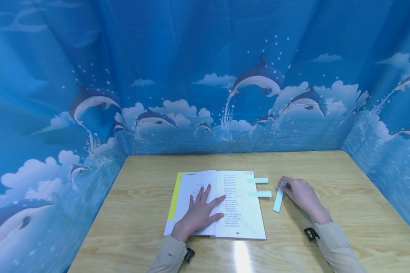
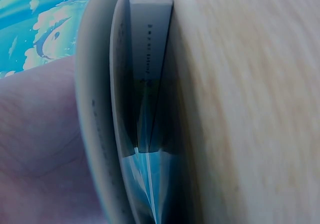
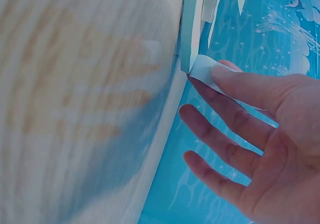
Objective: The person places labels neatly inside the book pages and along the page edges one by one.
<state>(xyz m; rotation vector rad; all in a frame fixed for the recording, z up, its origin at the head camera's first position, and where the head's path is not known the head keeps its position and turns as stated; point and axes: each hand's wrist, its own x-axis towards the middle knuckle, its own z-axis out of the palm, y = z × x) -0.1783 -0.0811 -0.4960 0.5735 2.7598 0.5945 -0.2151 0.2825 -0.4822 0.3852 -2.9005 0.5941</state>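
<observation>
An open book lies on the wooden table, printed text on both pages and a yellow strip along its left edge. My left hand rests spread across the middle of it, fingers straight. Two pale blue sticky notes stick out past the right page's edge. To the right of the book, a narrow pad of pale blue sticky notes lies on the table. My right hand pinches the far end of its top note between thumb and index finger; the other fingers are extended in the right wrist view.
The wooden table ends at a blue curtain printed with dolphins and clouds, which stands behind it and at both sides. Light glares off the tabletop in front of the book. Black straps sit at both sleeves.
</observation>
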